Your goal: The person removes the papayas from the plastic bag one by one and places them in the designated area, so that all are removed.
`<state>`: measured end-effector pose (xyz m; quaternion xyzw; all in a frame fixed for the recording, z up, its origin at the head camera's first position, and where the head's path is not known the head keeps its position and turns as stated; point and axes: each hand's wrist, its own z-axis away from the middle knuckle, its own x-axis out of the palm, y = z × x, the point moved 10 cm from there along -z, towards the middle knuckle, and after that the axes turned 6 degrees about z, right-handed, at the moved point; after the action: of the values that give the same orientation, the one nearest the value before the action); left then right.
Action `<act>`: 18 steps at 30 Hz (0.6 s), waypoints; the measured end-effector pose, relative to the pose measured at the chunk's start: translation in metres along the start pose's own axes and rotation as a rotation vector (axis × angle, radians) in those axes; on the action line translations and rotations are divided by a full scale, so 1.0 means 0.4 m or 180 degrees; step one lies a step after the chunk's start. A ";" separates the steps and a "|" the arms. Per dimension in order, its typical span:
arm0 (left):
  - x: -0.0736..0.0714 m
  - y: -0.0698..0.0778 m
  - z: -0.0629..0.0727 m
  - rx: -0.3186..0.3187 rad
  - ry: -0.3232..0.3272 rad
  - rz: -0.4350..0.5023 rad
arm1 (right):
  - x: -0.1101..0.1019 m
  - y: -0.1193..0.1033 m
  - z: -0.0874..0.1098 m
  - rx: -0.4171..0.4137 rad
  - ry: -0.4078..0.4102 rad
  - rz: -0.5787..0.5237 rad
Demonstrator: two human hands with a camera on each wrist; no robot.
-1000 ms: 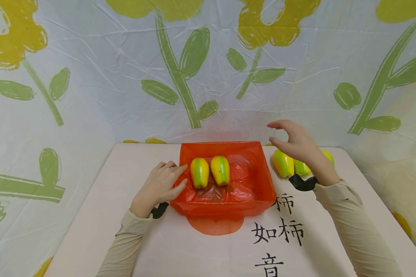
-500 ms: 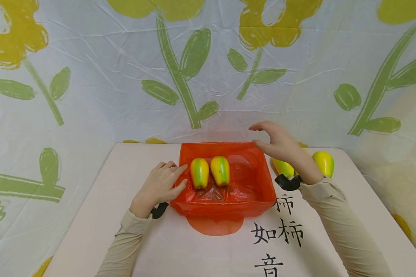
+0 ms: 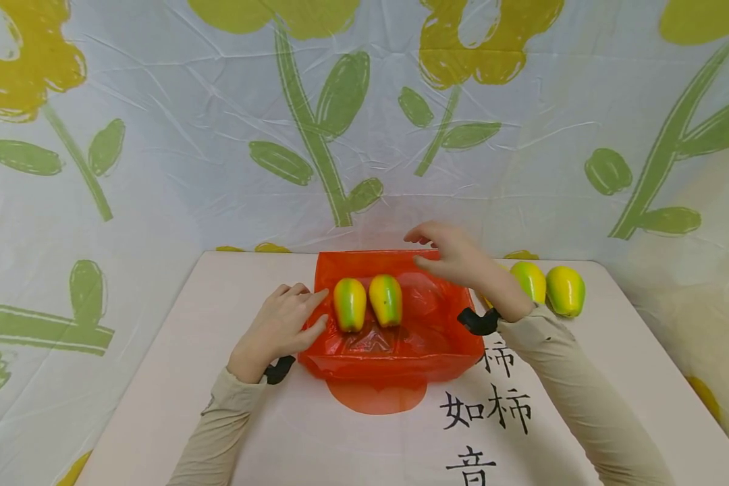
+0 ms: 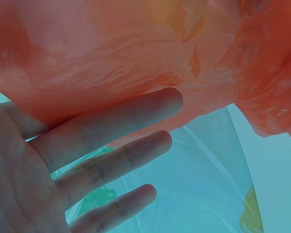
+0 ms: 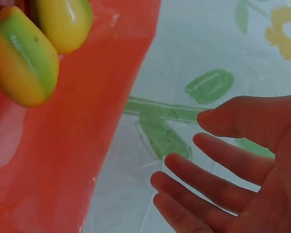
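A red translucent plastic bag [image 3: 443,368], its mouth spread wide into a box shape, stands mid-table. Inside it, side by side, lie two yellow-green papayas, the left papaya [image 3: 349,305] and the right papaya [image 3: 386,300]. At the bag's left side is my left hand [image 3: 282,324], fingers extended along the plastic; the left wrist view shows its straight fingers [image 4: 131,114] against the red film. My right hand [image 3: 452,255] hovers over the bag's back right rim, thumb and fingers apart and holding nothing. In the right wrist view the right hand [image 5: 233,170] is relaxed.
To the right of the bag sit more papayas [image 3: 566,291], one mostly hidden by the right forearm. The pale table [image 3: 182,378] bears black printed characters [image 3: 486,405]. Behind it hangs a flowered sheet [image 3: 219,182].
My right hand has moved left, from above the papayas on the right to over the bag's back right part, uncovering those papayas. The left hand and the bag have stayed put.
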<state>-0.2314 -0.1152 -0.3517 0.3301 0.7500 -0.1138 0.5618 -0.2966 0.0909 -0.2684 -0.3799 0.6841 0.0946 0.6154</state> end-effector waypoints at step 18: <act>-0.002 0.002 0.000 0.0003 0.0005 -0.0016 | 0.137 -0.029 -0.046 -0.0050 -0.0680 0.0305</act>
<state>-0.2308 -0.1151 -0.3507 0.3286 0.7512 -0.1152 0.5608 -0.3008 0.0497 -0.3105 -0.3393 0.6312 0.1692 0.6767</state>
